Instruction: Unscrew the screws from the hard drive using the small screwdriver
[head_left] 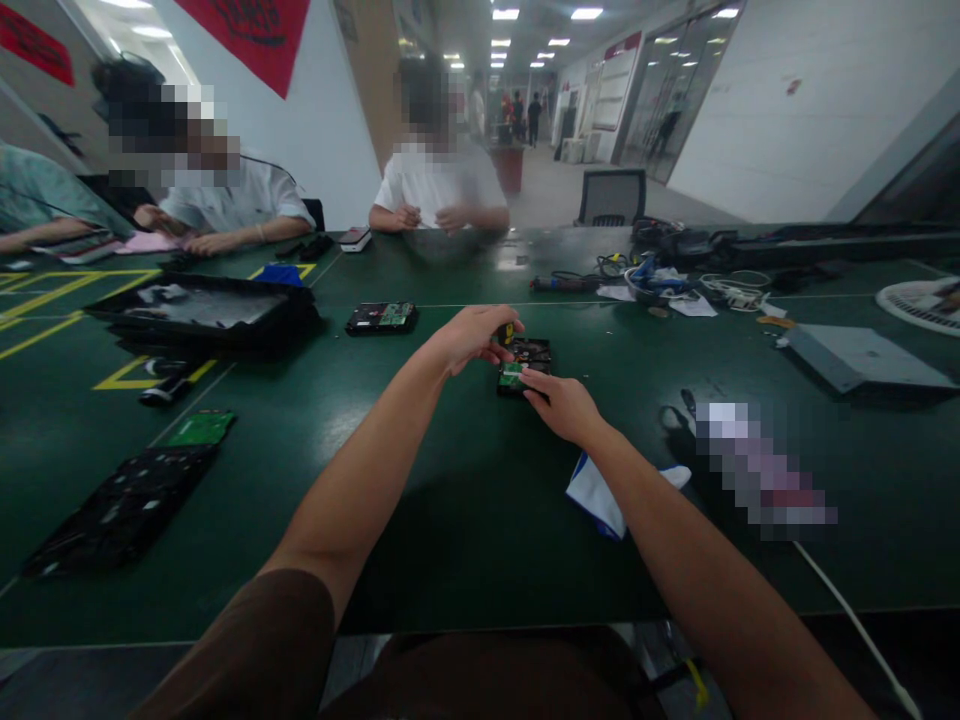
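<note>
At mid-table lies a hard drive (534, 352) with a green circuit board on its near part. My left hand (480, 338) reaches over it from the left, fingers closed around the black and yellow handle of a screwdriver (508, 332); the tip is hidden. From the right, my right hand (564, 404) grips the drive's near right edge, thumb and fingers on the board side. A second hard drive (381, 318), its green board showing, lies farther left, apart from both hands. Beneath my right forearm is a white and blue glove (600, 492).
Black trays (202, 310) are stacked at left. Nearer, a dark row of drives (120, 510) lies beside a green board (201, 428). Cables (652, 275) and a grey metal box (870, 358) occupy the right. A blurred item (765, 465) has a white cord. People sit across the table (465, 520).
</note>
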